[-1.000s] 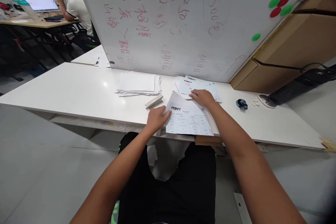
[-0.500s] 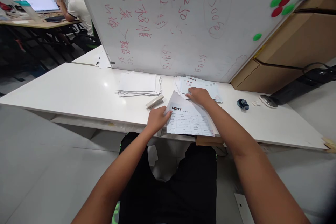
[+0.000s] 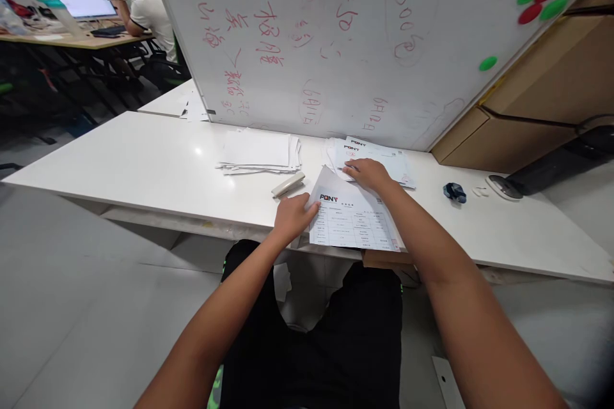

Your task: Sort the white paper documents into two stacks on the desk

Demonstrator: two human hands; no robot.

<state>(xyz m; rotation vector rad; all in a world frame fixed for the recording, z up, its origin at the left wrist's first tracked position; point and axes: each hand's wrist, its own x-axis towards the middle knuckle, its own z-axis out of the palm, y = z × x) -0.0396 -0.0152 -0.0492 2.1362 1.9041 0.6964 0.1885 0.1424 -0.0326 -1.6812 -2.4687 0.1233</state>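
Note:
My left hand (image 3: 295, 214) pinches the left edge of a printed paper sheet (image 3: 352, 220) with the word PONY and a table on it, thumb on top. This sheet lies over the desk's front edge, one corner lifted. Just behind it, my right hand (image 3: 368, 174) reaches over a pile of similar printed sheets (image 3: 384, 154), its fingers curled at the near left side of the pile. The fingertips seem to grip paper there, partly hidden. A pale stapler (image 3: 288, 185) lies beyond my left hand, near a stack of blank-looking white papers (image 3: 256, 150).
Behind the white desk (image 3: 144, 166) stands a whiteboard (image 3: 307, 45) with red writing and round magnets. Cardboard boxes (image 3: 527, 140) and a black bottle (image 3: 551, 163) are at the right. A small dark blue object (image 3: 454, 192) lies nearby. A person (image 3: 151, 16) sits far left.
The view has shifted slightly, so the scene sits a little further right. Both hands keep nearly the same places on the papers.

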